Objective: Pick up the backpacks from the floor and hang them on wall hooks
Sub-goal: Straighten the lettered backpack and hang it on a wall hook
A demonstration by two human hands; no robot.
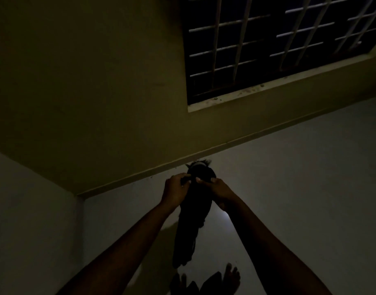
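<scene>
- The room is very dark. A yellow-green wall is past the hands, and a window with bars is high above them, off to the right.
- A pale floor lies under the hands.
- The left hand and the right hand are close together, both gripping the top of a black bag. The fingers curl round the top edge.
- The bag hangs down from the hands, up off the floor. Its bottom end is near the bare feet below.
- So the pick-up looks done for this bag. Hanging it up is left to do.
- No hook shows near the hands, so I cannot tell where the bag will go.
- A dark shape lies between the feet. It is too dark to tell if it is another bag.
</scene>
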